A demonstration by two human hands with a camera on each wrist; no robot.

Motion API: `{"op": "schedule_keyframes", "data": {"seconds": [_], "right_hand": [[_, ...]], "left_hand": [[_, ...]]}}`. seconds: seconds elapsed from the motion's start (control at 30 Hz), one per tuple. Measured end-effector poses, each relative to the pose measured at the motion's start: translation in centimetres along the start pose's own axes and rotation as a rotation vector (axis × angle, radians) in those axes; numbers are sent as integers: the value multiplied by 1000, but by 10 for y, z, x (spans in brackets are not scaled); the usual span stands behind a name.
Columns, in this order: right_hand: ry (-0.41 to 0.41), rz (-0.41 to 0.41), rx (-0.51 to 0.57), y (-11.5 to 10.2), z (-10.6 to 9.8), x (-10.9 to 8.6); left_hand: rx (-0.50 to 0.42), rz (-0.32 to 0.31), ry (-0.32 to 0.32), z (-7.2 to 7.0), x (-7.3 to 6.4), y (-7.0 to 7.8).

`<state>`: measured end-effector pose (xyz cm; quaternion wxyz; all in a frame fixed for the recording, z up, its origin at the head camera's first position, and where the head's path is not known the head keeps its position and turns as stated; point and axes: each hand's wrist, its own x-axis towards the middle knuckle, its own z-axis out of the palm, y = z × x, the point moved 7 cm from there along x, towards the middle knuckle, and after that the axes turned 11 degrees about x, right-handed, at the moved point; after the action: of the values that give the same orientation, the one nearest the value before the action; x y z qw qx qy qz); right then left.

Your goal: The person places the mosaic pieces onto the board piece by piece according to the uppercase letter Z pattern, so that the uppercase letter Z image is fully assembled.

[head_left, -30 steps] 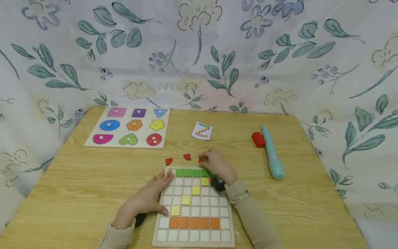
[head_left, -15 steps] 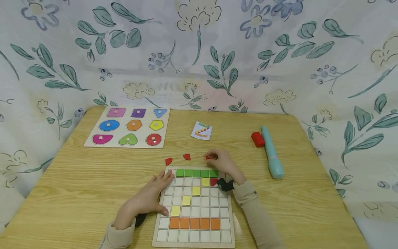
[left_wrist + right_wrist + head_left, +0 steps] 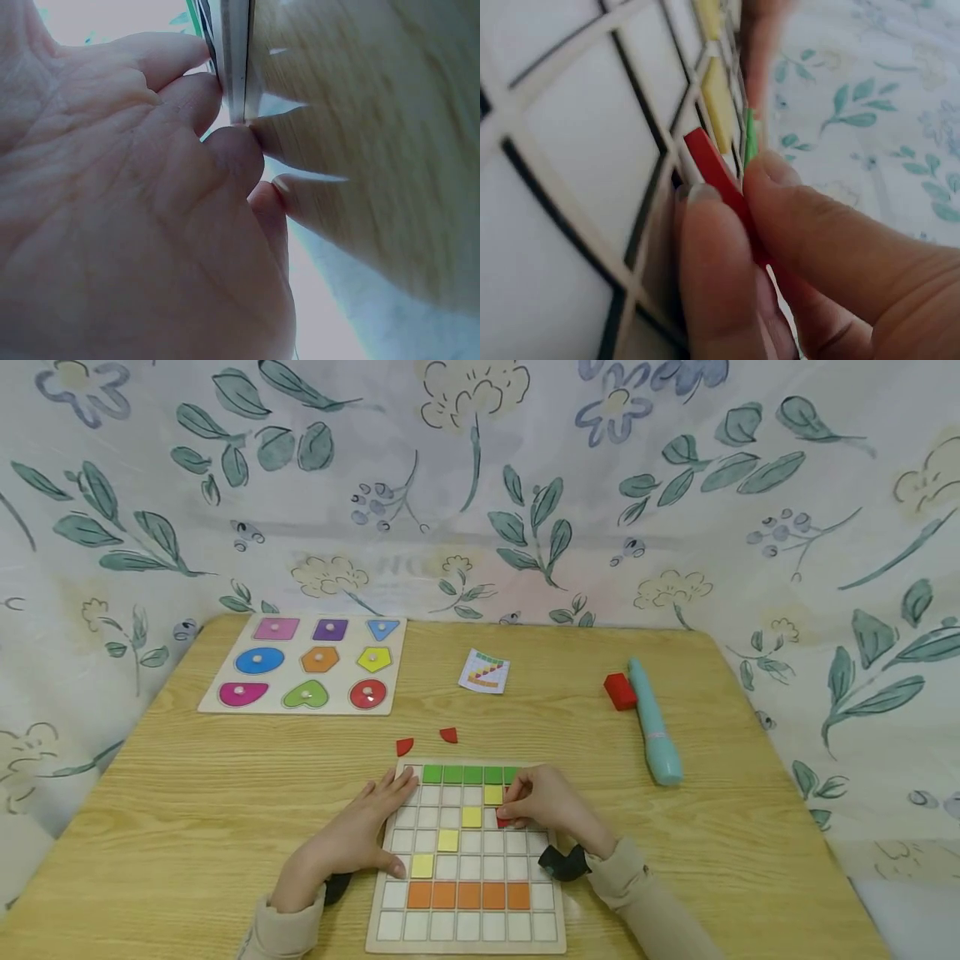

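A grid board (image 3: 468, 927) lies on the table, with a row of green tiles (image 3: 453, 774), a slanting line of yellow tiles (image 3: 447, 841) and a row of orange tiles (image 3: 468, 896). My right hand (image 3: 553, 803) pinches a red quarter-circle tile (image 3: 718, 176) between thumb and fingers, close over the cell right of a yellow tile. Behind that hand another red tile on the board is mostly hidden. My left hand (image 3: 351, 837) rests on the board's left edge, fingers spread. Above the board lie two loose red quarter-circle tiles, a left one (image 3: 405, 747) and a right one (image 3: 448, 735).
A small pattern card (image 3: 484, 672) lies beyond the board. At the back left is a shape puzzle (image 3: 341, 703) with knobbed pieces. A red block (image 3: 620, 692) touches a teal stick-like object (image 3: 654, 727) on the right. Flowered cloth (image 3: 420, 485) hangs behind the table.
My right hand has picked up the rightmost of the loose red tiles from the table and brought it down over the board. The left hand has stayed in place.
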<state>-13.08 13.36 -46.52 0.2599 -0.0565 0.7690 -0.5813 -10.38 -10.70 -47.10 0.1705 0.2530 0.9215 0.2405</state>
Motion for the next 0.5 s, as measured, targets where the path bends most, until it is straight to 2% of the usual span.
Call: {"op": "schedule_keyframes", "data": {"seconds": [0.13, 0.5], "right_hand": [[64, -17, -15, -3, 6, -3], [139, -75, -56, -9, 24, 0]], "left_hand": [[-3, 0, 0, 0, 1, 1], [5, -4, 0, -1, 0, 0]]}}
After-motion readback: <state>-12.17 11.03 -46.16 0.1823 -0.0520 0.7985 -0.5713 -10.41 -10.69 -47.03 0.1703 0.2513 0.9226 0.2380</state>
